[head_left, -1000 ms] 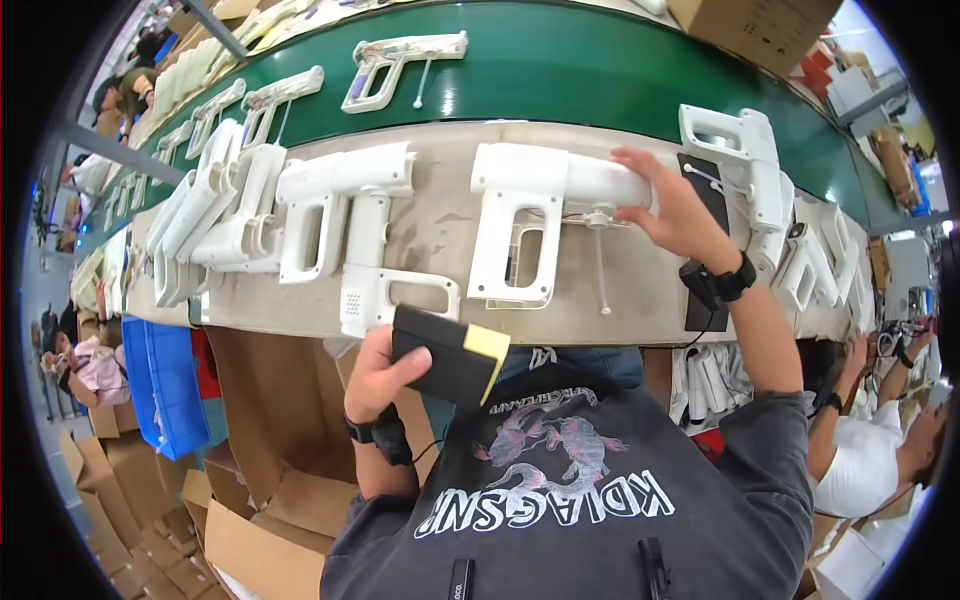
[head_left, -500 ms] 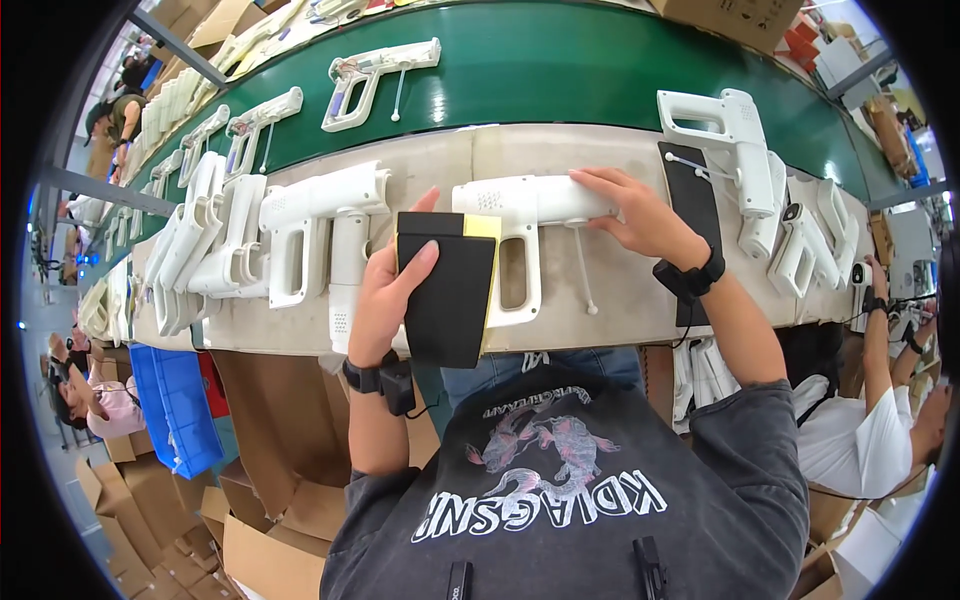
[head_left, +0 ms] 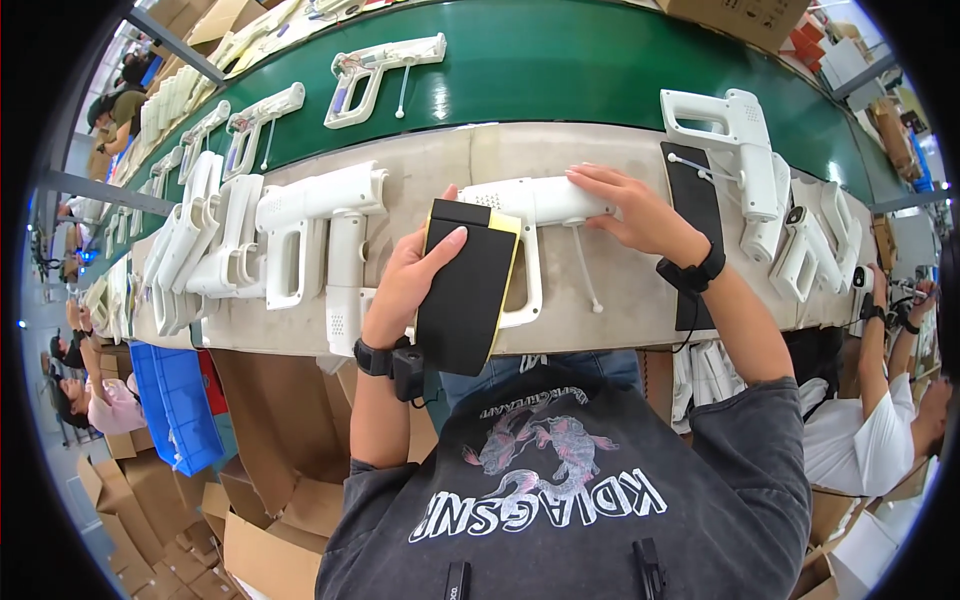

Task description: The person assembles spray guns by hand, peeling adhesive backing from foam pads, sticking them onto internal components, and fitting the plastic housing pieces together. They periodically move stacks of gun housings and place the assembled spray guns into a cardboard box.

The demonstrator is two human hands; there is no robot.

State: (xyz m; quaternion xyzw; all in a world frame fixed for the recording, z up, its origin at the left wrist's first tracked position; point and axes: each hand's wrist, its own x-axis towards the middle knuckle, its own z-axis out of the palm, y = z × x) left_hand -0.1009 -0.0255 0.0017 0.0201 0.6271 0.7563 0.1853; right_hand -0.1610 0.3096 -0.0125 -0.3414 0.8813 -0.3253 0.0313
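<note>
A black foam-like pad with a yellow backing edge [head_left: 466,295] is gripped in my left hand [head_left: 398,290], its thumb lying across the front. The pad covers part of a white pistol-shaped plastic housing [head_left: 540,200] on the bench. My right hand [head_left: 640,215] has closed over the barrel end of that housing, fingers on top and thumb below. From beneath the barrel a thin white cable with a small tip [head_left: 588,270] hangs toward me. The housing's loop handle shows partly beside the pad.
More white housings [head_left: 290,230] lie at the left, others [head_left: 740,150] at the right beside a long black strip [head_left: 692,210]. Beyond the bench, a green conveyor [head_left: 520,70] carries opened housings [head_left: 370,80]. A blue crate [head_left: 175,400] and cardboard boxes stand lower left; co-workers are at both sides.
My left hand and the black pad have shifted right and slightly tilted, covering more of the housing's handle. My right hand stays on the barrel. Housings on the conveyor moved slightly right.
</note>
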